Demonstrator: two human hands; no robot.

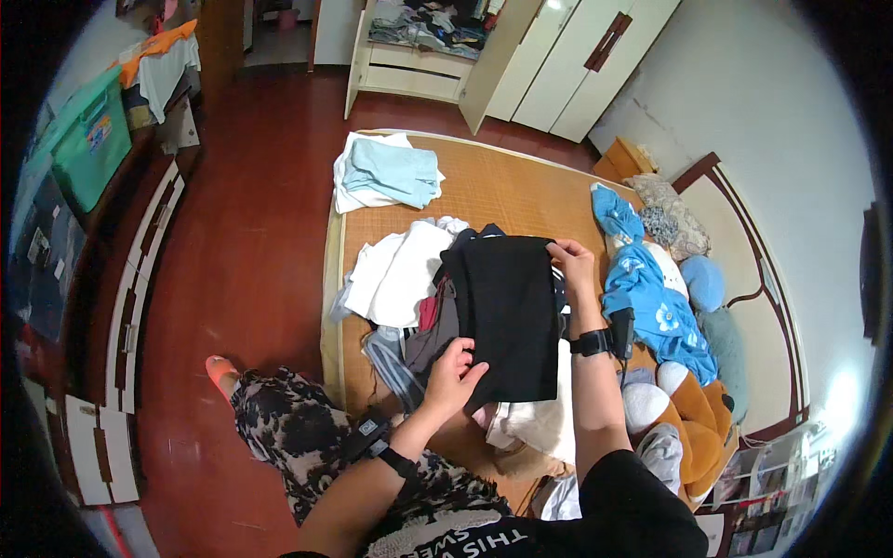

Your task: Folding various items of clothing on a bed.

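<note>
A black folded garment (516, 321) hangs flat in front of me over a heap of clothes. Its upper right corner is pinched between the thumb and fingers of my right hand (575, 268). My left hand (453, 376) is at the garment's lower left edge, thumb and curled fingers apart; whether it grips the cloth is unclear. Left of the garment lie white clothes (401, 272), a dark grey garment (436, 335) and grey striped cloth (392, 356). Cream cloth (537, 432) shows below it. The black garment hides part of the heap.
On the bed mat (516, 181), a folded light-blue garment (398, 171) rests on white cloth at the far left corner. Blue flowered fabric (638, 286) and a plush toy (698, 425) lie along the headboard side (757, 335). A wardrobe (418, 70) stands open beyond the bed.
</note>
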